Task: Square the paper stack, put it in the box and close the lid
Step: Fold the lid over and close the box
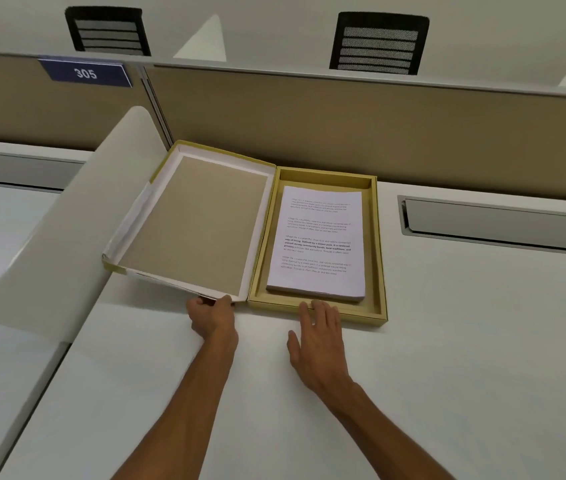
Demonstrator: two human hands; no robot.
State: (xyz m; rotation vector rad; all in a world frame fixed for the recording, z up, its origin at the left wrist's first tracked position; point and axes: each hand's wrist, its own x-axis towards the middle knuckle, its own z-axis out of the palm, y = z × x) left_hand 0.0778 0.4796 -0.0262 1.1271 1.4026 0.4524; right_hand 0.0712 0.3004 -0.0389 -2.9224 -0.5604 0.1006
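A yellow-tan box (381,258) lies open on the white desk. Inside it rests a squared stack of printed white paper (319,244), flat and aligned with the walls. The hinged lid (198,220) is swung out to the left, its brown inner face up, leaning on a white curved divider. My left hand (212,317) pinches the lid's near edge close to the hinge corner. Fingers spread, my right hand (316,337) lies flat on the desk, fingertips touching the box's near wall, holding nothing.
A white curved divider (67,230) stands at the left of the box. A grey cable hatch (496,223) is set in the desk at the right. A beige partition (343,116) runs behind, with a "305" sign (86,73) and two black chairs beyond.
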